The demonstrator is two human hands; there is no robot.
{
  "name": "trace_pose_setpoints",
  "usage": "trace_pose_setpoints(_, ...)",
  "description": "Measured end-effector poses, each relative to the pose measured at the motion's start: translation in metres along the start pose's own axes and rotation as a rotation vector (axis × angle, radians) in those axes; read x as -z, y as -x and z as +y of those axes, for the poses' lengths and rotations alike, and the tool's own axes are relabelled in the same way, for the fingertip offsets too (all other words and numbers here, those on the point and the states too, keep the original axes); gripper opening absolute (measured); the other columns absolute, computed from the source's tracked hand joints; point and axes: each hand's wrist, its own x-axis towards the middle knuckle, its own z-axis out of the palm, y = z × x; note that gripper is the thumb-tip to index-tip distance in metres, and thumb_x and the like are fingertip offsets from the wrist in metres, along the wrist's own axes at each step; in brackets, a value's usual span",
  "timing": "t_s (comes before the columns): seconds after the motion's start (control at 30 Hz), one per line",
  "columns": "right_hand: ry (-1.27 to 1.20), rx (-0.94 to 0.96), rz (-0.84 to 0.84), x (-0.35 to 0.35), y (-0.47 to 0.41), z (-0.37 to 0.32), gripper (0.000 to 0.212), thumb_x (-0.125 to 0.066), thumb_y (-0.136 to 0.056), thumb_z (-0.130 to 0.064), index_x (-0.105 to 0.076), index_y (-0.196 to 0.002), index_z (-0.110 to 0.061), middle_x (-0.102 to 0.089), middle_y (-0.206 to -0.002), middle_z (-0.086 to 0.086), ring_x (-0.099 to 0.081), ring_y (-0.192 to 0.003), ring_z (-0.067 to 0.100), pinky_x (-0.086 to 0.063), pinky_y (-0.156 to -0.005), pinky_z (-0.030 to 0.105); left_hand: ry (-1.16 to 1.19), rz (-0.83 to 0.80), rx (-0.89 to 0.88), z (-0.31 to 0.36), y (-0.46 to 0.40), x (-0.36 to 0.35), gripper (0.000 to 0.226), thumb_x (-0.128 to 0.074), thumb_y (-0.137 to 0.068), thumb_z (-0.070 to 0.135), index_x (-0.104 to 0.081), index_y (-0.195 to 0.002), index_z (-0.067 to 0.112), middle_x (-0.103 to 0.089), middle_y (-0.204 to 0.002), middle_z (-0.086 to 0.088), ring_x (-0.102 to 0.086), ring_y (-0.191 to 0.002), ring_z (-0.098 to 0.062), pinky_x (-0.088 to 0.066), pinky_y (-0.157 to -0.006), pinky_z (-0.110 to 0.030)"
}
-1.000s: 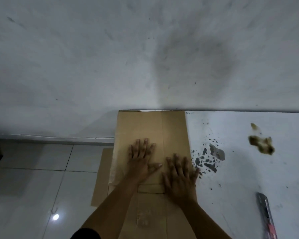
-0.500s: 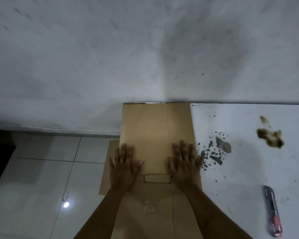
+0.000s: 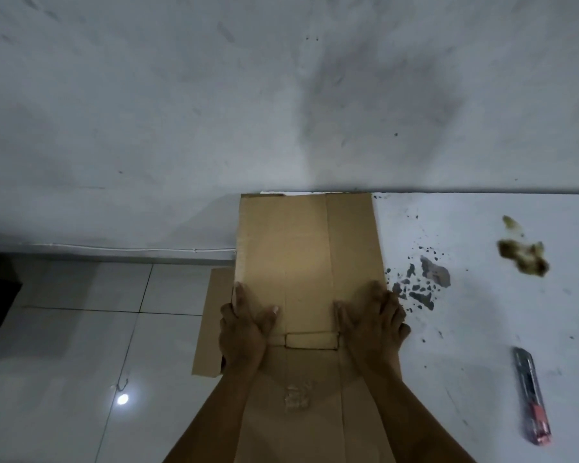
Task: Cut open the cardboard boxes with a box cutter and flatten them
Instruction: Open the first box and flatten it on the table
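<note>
Brown corrugated cardboard box, shown collapsed to a flat panel on the left end of the white, paint-chipped tabletop, its far edge against the grey wall and its left side overhanging the tabletop's edge. I judged the cutting of this box done: no wall stood upright, the creases lay level, and a rectangular slot and a scrap of torn tape showed in the near part of the sheet. My left hand gripped the left margin of the sheet, fingers curled over its edge and thumb lying on top. My right hand held the right margin in the same manner, fingers bent over the edge just beside the dark chipped patches in the tabletop. The grey box cutter with a red end lay unused on the tabletop, well apart to my right, with a brown stain beyond it. A second flat brown cardboard piece showed below the overhang, above the pale tiled floor; whether it rested on the floor or belonged to the same box, I could not tell. What remained, by my estimate, was to set this flattened sheet aside; no uncut boxes were in view, so I could not say how many were left.
</note>
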Motion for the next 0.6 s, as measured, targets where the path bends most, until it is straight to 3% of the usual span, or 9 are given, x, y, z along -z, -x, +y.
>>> trace_pose_setpoints(0.07, -0.036, -0.101, -0.020, 0.009, -0.009, -0.003, 0.108, -0.057, -0.073, -0.082, -0.029, -0.146, -0.008, -0.046, -0.137, 0.024, -0.047, -0.120, 0.041, -0.045, -0.092, 0.052, 0.093, -0.039, 0.031, 0.001, -0.002, 0.004, 0.111, -0.057, -0.075, 0.080, -0.003, -0.157, 0.028, -0.040, -0.134, -0.018, -0.055, -0.109, -0.040, -0.053, -0.076, -0.044)
trace_pose_setpoints(0.13, -0.181, -0.286, -0.132, 0.024, -0.025, -0.006, 0.113, -0.067, -0.064, -0.080, -0.029, -0.144, -0.010, -0.047, -0.137, 0.019, -0.049, -0.122, 0.039, -0.045, -0.096, 0.050, 0.215, -0.086, 0.101, 0.000, -0.007, 0.010, 0.120, -0.070, -0.068, 0.076, -0.006, -0.157, 0.026, -0.039, -0.144, -0.016, -0.052, -0.121, -0.040, -0.051, -0.084, -0.045)
trace_pose_setpoints(0.2, -0.329, -0.402, -0.239, 0.038, -0.039, -0.003, 0.110, -0.072, -0.065, -0.074, -0.029, -0.145, -0.012, -0.050, -0.139, 0.016, -0.052, -0.124, 0.038, -0.044, -0.099, 0.049, 0.338, -0.140, 0.151, -0.003, -0.013, 0.018, 0.119, -0.078, -0.062, 0.072, -0.022, -0.153, 0.020, -0.047, -0.143, -0.010, -0.052, -0.126, -0.034, -0.050, -0.090, -0.042)
trace_pose_setpoints(0.27, -0.386, -0.358, -0.338, 0.047, -0.040, 0.002, 0.105, -0.068, -0.075, -0.070, -0.025, -0.152, -0.014, -0.048, -0.146, 0.014, -0.050, -0.129, 0.037, -0.042, -0.102, 0.048, 0.434, -0.211, 0.161, -0.007, -0.013, 0.028, 0.102, -0.081, -0.066, 0.064, -0.034, -0.145, 0.018, -0.055, -0.129, -0.004, -0.057, -0.118, -0.030, -0.050, -0.087, -0.036)
trace_pose_setpoints(0.37, -0.411, -0.257, -0.323, 0.052, -0.029, 0.012, 0.090, -0.055, -0.088, -0.067, -0.026, -0.154, -0.013, -0.048, -0.148, 0.014, -0.049, -0.132, 0.037, -0.040, -0.105, 0.048, 0.555, -0.281, 0.129, -0.005, -0.006, 0.043, 0.079, -0.074, -0.085, 0.044, -0.031, -0.144, 0.016, -0.052, -0.123, -0.003, -0.056, -0.115, -0.029, -0.050, -0.089, -0.036)
trace_pose_setpoints(0.47, -0.454, -0.257, -0.328, 0.056, -0.015, 0.023, 0.077, -0.047, -0.096, -0.062, -0.025, -0.152, -0.012, -0.054, -0.140, 0.019, -0.055, -0.124, 0.040, -0.044, -0.100, 0.050, 0.603, -0.327, 0.106, 0.003, 0.003, 0.054, 0.063, -0.063, -0.096, 0.030, -0.028, -0.146, 0.013, -0.048, -0.125, -0.005, -0.052, -0.113, -0.025, -0.044, -0.089, -0.032)
trace_pose_setpoints(0.6, -0.469, -0.241, -0.252, 0.071, 0.001, 0.040, 0.062, -0.046, -0.098, -0.058, -0.036, -0.136, -0.010, -0.063, -0.125, 0.022, -0.062, -0.111, 0.041, -0.051, -0.089, 0.050, 0.651, -0.361, 0.069, 0.021, 0.012, 0.061, 0.053, -0.063, -0.097, 0.025, -0.036, -0.140, 0.011, -0.053, -0.123, -0.007, -0.055, -0.110, -0.024, -0.044, -0.087, -0.029)
